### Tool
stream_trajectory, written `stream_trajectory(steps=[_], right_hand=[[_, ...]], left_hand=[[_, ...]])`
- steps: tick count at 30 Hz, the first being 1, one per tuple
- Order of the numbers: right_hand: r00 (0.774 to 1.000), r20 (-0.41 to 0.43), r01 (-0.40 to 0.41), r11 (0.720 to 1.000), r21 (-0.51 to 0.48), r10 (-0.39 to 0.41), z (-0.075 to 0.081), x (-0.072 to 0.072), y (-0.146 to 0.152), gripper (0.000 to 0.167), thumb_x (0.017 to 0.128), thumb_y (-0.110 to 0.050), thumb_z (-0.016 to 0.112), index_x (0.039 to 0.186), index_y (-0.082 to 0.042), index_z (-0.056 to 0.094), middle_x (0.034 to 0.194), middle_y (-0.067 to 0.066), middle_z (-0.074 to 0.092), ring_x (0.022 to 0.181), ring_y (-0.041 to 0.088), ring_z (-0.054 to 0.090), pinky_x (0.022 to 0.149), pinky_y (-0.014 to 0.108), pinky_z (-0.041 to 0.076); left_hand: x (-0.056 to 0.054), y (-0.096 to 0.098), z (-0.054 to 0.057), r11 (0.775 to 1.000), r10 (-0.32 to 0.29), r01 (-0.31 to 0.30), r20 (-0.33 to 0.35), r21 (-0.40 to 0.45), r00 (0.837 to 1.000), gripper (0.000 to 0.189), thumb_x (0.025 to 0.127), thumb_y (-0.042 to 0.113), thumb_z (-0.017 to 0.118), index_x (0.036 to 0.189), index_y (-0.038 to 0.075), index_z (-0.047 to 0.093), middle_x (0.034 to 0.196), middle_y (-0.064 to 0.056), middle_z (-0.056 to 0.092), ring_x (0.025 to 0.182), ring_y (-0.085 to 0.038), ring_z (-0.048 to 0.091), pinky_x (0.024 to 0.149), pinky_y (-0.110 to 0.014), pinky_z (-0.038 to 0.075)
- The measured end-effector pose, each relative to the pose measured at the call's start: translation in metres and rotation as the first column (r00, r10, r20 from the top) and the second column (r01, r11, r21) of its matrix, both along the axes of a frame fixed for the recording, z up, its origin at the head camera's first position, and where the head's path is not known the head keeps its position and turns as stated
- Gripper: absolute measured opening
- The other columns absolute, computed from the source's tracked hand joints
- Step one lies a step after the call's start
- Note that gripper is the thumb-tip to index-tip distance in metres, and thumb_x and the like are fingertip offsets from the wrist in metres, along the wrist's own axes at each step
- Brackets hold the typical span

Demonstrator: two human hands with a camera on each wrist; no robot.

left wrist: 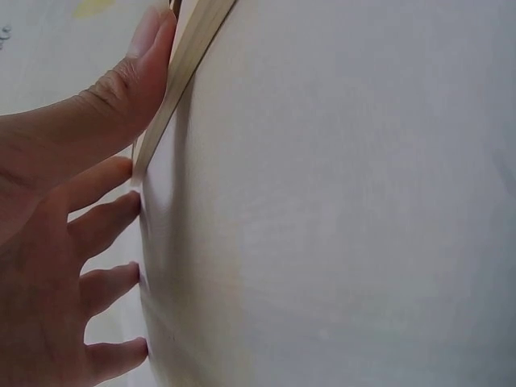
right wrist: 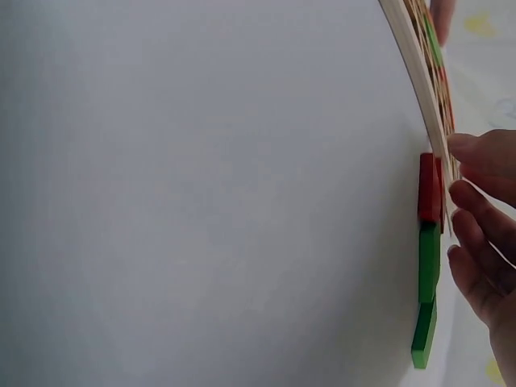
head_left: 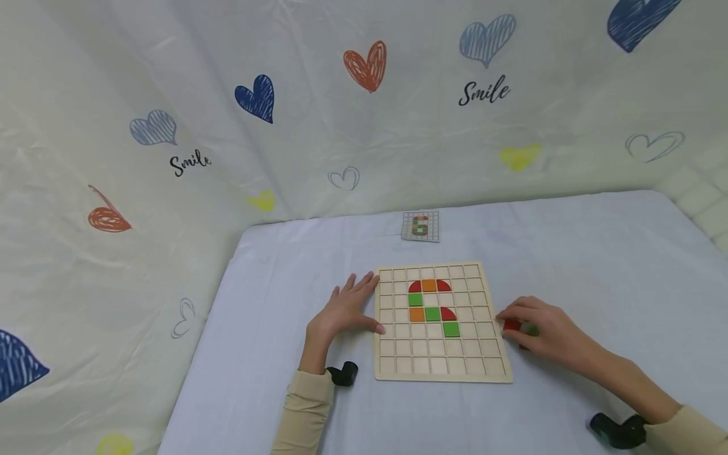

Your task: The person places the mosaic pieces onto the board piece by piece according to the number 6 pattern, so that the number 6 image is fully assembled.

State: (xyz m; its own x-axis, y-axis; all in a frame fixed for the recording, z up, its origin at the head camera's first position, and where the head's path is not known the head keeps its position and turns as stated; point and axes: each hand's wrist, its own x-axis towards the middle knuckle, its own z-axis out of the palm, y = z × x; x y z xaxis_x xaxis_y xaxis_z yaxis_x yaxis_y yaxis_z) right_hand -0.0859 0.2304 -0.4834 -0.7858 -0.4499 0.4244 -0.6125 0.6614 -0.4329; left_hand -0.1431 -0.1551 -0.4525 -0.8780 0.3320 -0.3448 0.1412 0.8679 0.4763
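Observation:
A square wooden grid board (head_left: pixel 398 366) lies on the table, holding several red, orange and green pieces in its recesses, among them an orange square (head_left: pixel 429 285) and a green square (head_left: pixel 452 329). My left hand (head_left: pixel 347 311) is spread at its left side, thumb (left wrist: pixel 121 101) and fingertips against the edge. Just off the right edge, my right hand (head_left: pixel 543 325) is bent over loose pieces, thumb and index fingertips apart. Below those fingertips, the right wrist view shows a red block (right wrist: pixel 428 189) and a green block (right wrist: pixel 428 262) in a row, with another green block (right wrist: pixel 424 334) after them.
Behind the board lies a small pattern card (head_left: pixel 420 226) with a grid and a coloured figure. A white cloth (head_left: pixel 307 253) covers the table, and a heart-printed sheet (head_left: pixel 318 114) hangs behind it. Black devices (head_left: pixel 617 431) are strapped at both wrists.

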Motion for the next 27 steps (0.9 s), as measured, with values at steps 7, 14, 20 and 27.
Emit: stream_trajectory(steps=[7,14,20,27], right_hand=[[0.999,-0.016,0.035,0.999,0.039,-0.035,-0.002,0.001,0.009,0.037,0.063,-0.003,0.094,0.096,-0.011,0.078,0.092,-0.008,0.067,0.081,0.007,0.057,0.068,0.011,0.05],[0.998,0.011,0.054,0.996,0.07,-0.055,-0.003,-0.001,0.011,0.035,0.064,-0.007,0.095,0.095,-0.011,0.078,0.09,-0.009,0.064,0.078,0.008,0.056,0.064,0.022,0.053],[0.998,0.022,0.064,0.995,0.078,-0.066,-0.003,0.001,0.01,0.036,0.064,-0.004,0.095,0.094,-0.013,0.076,0.092,-0.009,0.065,0.08,0.008,0.056,0.065,0.024,0.055],[0.999,0.038,0.038,0.999,-0.001,-0.038,-0.002,0.001,0.006,0.043,0.064,0.003,0.094,0.096,-0.013,0.071,0.091,-0.006,0.069,0.074,0.0,0.053,0.062,0.014,0.05]], left_hand=[[0.001,-0.001,0.002,1.0,0.001,-0.001,0.0,0.021,1.0,0.11,0.076,0.037,0.092,0.165,0.021,0.028,0.173,0.001,0.02,0.161,-0.032,0.003,0.128,-0.062,0.003],[0.001,0.0,0.003,1.0,-0.001,0.001,0.002,0.027,1.0,0.11,0.076,0.036,0.092,0.165,0.02,0.028,0.173,0.0,0.02,0.161,-0.033,0.004,0.128,-0.063,0.004],[0.002,0.0,0.004,1.0,-0.005,0.005,0.005,0.02,1.0,0.11,0.077,0.037,0.091,0.165,0.021,0.027,0.173,0.001,0.019,0.161,-0.032,0.003,0.128,-0.062,0.003],[0.001,-0.001,0.002,1.0,-0.003,0.003,0.007,0.019,1.0,0.11,0.078,0.038,0.09,0.165,0.022,0.026,0.173,0.002,0.018,0.162,-0.03,0.002,0.128,-0.061,0.002]])
